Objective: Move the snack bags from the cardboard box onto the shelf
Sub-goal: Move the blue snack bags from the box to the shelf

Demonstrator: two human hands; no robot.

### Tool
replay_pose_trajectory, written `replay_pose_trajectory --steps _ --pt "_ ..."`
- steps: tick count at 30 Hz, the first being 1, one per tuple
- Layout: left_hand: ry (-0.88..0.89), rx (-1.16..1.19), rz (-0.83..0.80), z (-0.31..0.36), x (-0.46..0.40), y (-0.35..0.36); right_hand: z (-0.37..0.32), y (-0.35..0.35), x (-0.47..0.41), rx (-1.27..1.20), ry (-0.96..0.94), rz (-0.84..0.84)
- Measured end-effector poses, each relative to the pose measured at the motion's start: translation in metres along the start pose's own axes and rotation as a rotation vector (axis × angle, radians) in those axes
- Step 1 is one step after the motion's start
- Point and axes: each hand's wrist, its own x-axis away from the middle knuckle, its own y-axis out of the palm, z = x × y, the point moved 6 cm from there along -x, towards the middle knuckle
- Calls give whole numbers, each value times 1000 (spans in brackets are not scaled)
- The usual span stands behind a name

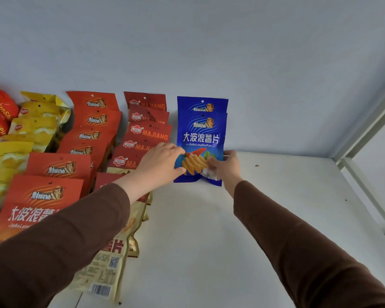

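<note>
Head view: both hands are working the front blue snack bag on the white shelf, against the back wall. A second blue bag is standing just behind it, upright.

Step in hand, as I judge it: seating the front bag so it stands in line. Best done by pressing the base flat to the shelf, keeping the top leaning back on the bag behind, and letting go of both sides together so it is not tipping toward the red rows at its left.

Left hand is lying half-open, fingertips touching the bag's left edge. Right hand is pinching the lower right corner, fingers curled narrow.

Cardboard box is not showing.
</note>
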Motion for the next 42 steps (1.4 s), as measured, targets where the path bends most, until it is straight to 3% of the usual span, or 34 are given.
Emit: replay_pose_trajectory --steps 3,7,11,19,28,36,42 --pt "16 0 8 -3 5 0 -8 -14 15 127 -111 49" --pt "54 -23 44 -3 19 -3 -29 -28 52 500 -412 115" --pt "88 -38 88 5 42 -10 -40 -24 104 849 -549 10" --pt "-62 -26 154 28 145 -28 -30 -25 201 1035 -690 -235" --pt "-421 27 120 38 355 -25 13 5 346 994 -904 -533" --pt "-828 132 158 -12 589 -23 62 118 515 974 -1090 -839" --pt "-1096 206 99 -65 822 4 142 230 695 1004 -1173 -1094"
